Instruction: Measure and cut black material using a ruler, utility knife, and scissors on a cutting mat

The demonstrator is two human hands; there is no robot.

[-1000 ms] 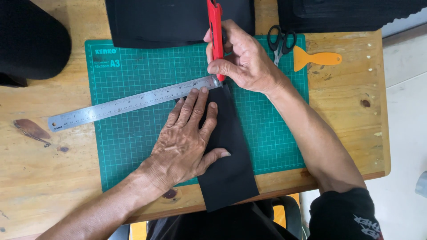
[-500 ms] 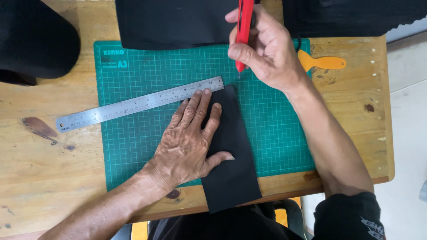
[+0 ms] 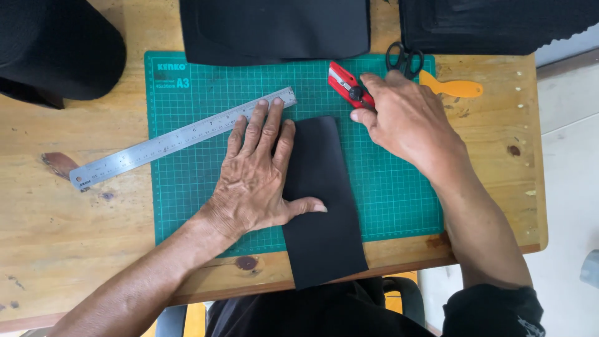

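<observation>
My left hand (image 3: 259,178) lies flat with fingers spread on the green cutting mat (image 3: 187,175). Its thumb and palm edge press the left side of a black fabric strip (image 3: 324,206), and its fingertips touch the steel ruler (image 3: 175,138). The strip runs from the mat's middle over the table's near edge. My right hand (image 3: 405,122) grips a red utility knife (image 3: 345,82) low over the mat, just above and right of the strip's top end.
Black scissors (image 3: 404,59) and an orange scraper (image 3: 450,86) lie at the mat's far right corner. Large black fabric pieces (image 3: 274,28) sit along the far edge, and a black cap (image 3: 56,50) at the far left. The wooden table (image 3: 75,231) ends at the right.
My right hand has lifted the knife off the strip's top end, swung it up and away, then brought it down onto the mat to the right. My left hand stays on the strip.
</observation>
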